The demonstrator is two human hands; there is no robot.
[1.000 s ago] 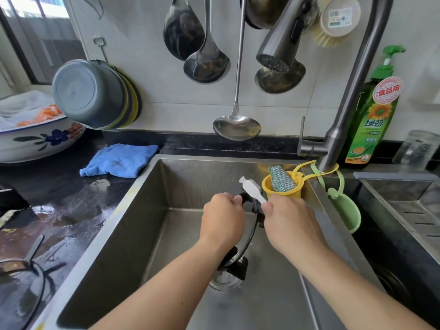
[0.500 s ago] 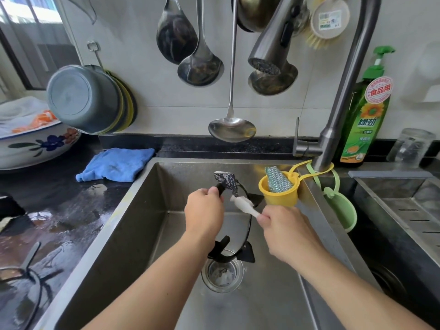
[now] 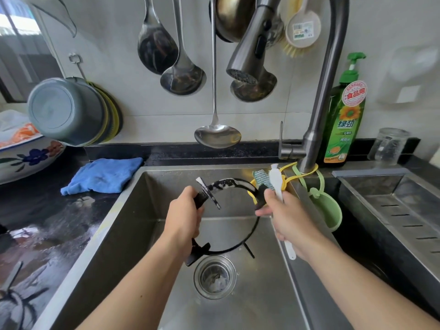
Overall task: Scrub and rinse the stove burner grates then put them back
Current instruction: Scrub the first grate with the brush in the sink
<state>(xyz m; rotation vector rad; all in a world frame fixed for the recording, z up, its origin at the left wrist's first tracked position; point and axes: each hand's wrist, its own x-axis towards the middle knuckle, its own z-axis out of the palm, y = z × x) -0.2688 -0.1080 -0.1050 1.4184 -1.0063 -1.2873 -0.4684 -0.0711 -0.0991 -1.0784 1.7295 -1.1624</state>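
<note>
A stainless sink point(image 3: 114, 236) fills the frame's centre, where a soapy black burner grate point(image 3: 240, 248) is held over the drain point(image 3: 215, 277). The left hand point(image 3: 184, 219) is curled round its rim; the right hand point(image 3: 289, 216) is clamped on a white brush point(image 3: 277, 186), bristles hidden. A faucet point(image 3: 316, 129) and ladles point(image 3: 215, 136) hang above; a second grate point(image 3: 14, 303) is cut off at lower left.

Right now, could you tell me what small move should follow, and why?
Probably bring the white brush in the right hand back onto the grate: suds show on its top arc only, and the left hand holds it over the sink.
</note>
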